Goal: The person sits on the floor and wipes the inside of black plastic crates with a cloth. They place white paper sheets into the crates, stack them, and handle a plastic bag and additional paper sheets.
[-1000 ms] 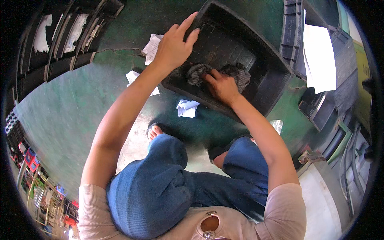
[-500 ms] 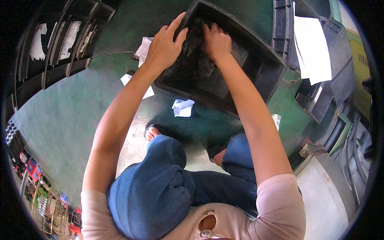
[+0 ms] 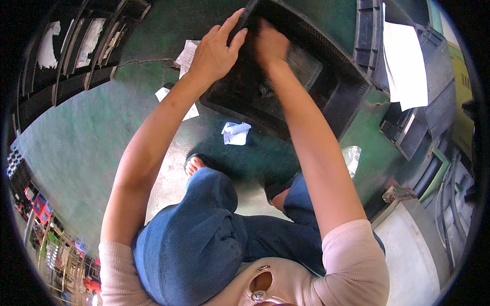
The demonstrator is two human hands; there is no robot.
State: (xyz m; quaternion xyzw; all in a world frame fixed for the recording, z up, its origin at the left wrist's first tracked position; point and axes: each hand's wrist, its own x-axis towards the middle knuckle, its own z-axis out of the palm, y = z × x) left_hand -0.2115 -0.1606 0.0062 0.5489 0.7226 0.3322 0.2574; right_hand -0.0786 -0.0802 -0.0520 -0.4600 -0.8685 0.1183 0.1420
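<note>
A black plastic crate (image 3: 245, 116) sits tilted across the upper middle of the view. My left hand (image 3: 217, 53) grips its left rim, thumb on the inner side and fingers along the edge. Inside the crate, near its far left corner, is my right hand (image 3: 271, 45); motion smears its fingers, so I cannot tell whether they hold anything. On the crate's floor, below that hand, lies a dark, slightly shiny patch (image 3: 303, 69), too dim to name.
Crumpled white papers (image 3: 236, 132) lie on the green floor between crate and feet, with more paper slips (image 3: 190, 51) beside my left forearm. Black crates stand at left (image 3: 66, 56) and right, the right ones bearing white sheets (image 3: 406, 66). A shiny wrapper (image 3: 351, 159) lies by my right forearm.
My right hand has shifted slightly left and up inside the crate, and is now blurred. The dark crumpled material beside it has mostly gone from sight. My left hand keeps its grip.
</note>
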